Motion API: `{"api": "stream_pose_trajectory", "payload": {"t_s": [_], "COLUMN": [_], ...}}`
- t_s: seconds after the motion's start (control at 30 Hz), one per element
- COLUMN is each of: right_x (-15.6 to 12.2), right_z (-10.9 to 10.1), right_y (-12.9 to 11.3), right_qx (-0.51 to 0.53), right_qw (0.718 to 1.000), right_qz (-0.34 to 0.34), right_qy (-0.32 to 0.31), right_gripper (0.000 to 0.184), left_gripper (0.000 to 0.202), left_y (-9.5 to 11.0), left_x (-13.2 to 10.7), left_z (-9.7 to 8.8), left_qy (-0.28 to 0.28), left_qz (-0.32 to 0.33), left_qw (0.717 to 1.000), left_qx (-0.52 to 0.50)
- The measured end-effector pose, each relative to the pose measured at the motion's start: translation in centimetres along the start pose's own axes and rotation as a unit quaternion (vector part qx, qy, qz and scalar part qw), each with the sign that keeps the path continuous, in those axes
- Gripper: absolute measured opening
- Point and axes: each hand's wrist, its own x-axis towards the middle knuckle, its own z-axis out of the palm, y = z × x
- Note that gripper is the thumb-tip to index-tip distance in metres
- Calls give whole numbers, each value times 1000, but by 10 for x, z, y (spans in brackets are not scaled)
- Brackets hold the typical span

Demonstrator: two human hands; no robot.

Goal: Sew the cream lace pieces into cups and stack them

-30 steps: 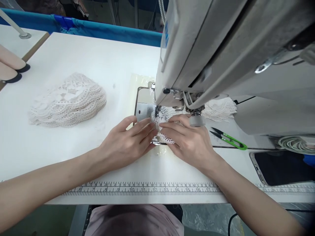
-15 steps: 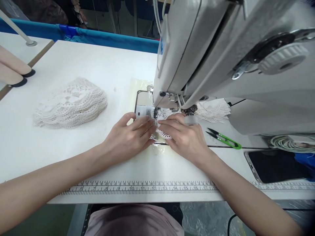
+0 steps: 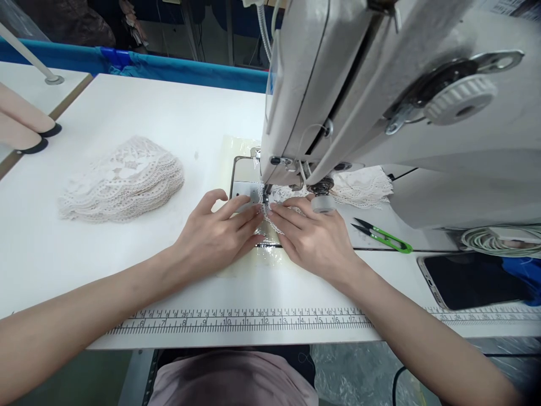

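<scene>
Near edge: pink garment (image 3: 230, 383) of the person below the table (image 3: 127, 113). A printed ruler strip (image 3: 253, 322) runs along the table's front edge, and both forearms cross over it.

Left hand (image 3: 213, 239): palm down, fingers stretched flat and slightly spread, tips at the needle area. It grips nothing and presses down on the work.

Right hand (image 3: 316, 239): same posture, flat and open, fingertips meeting the left hand's. It presses on the lace piece (image 3: 282, 195) rather than pinching it.

The lace piece is white and scallop-edged. It lies on the machine bed between and under the fingertips of both hands, directly beneath the presser foot (image 3: 266, 197). The metal needle plate (image 3: 243, 189) shows just left of it.

Right of the hands: green-handled thread snips (image 3: 382, 235) lie flat on the table, apart from the right hand. Further right is a dark phone (image 3: 469, 279), screen up, with a coiled cable (image 3: 494, 239) behind it.

Behind the foot: more white lace (image 3: 363, 189) bunched under the sewing machine (image 3: 380, 113) arm.

Left, well apart from the hands: a stack of lace pieces (image 3: 122, 179).

Far edge: a blue fabric border (image 3: 190, 62).
</scene>
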Motion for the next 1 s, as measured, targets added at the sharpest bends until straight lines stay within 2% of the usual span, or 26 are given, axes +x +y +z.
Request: {"api": "stream_pose_trajectory", "payload": {"t_s": [0.53,0.8,1.0], "right_x": [3,2,4], "right_z": [3,5,6], "right_y": [3,4,5], "right_qx": [0,-1,-14], "right_qw": [1000,997,998], "right_qz": [16,47,40], "right_qy": [-17,-56,-44], "right_gripper": [30,32,32], "left_gripper": [18,20,21], "left_y": [-5,-7,-9], "left_x": [3,4,5], "left_z": [9,13,15], "left_qy": [16,-2,-10], "left_qz": [-33,-45,-58], "left_qw": [999,998,997], "left_qx": [-27,-39,-57]}}
